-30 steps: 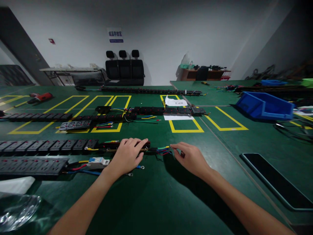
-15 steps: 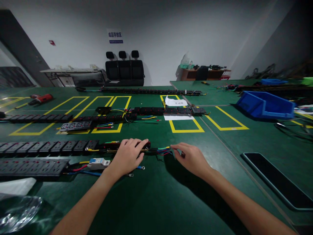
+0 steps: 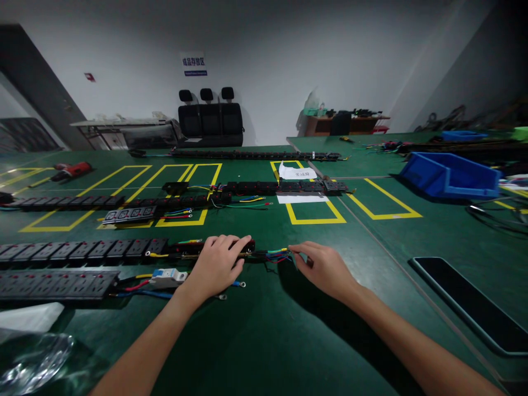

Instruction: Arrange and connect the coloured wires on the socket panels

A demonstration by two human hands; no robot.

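Note:
My left hand [image 3: 220, 259] is closed over a dark narrow module [image 3: 248, 246], fingers over its top and thumb on the near side. From the module's right end runs a bundle of thin coloured wires [image 3: 276, 254], green-yellow, blue and red. Thumb and fingertips of my right hand [image 3: 324, 267] pinch the wire ends; the tips are partly hidden. Left of the module lies a black socket strip [image 3: 82, 251]. Nearer to me is a second socket strip [image 3: 58, 286], with a grey-white circuit breaker [image 3: 168, 278] on its wires. A blue lead with a ring terminal [image 3: 242, 284] shows beside my left hand.
Further back on the green table lie more socket strips [image 3: 256, 188], paper sheets [image 3: 297, 172] and a red power drill [image 3: 71, 171]. To the right are a blue bin [image 3: 449, 177] and a phone [image 3: 470, 302]. Clear plastic [image 3: 35, 360] lies at the near left.
The view has shifted very slightly. Both hands keep the same hold on the module and the wires.

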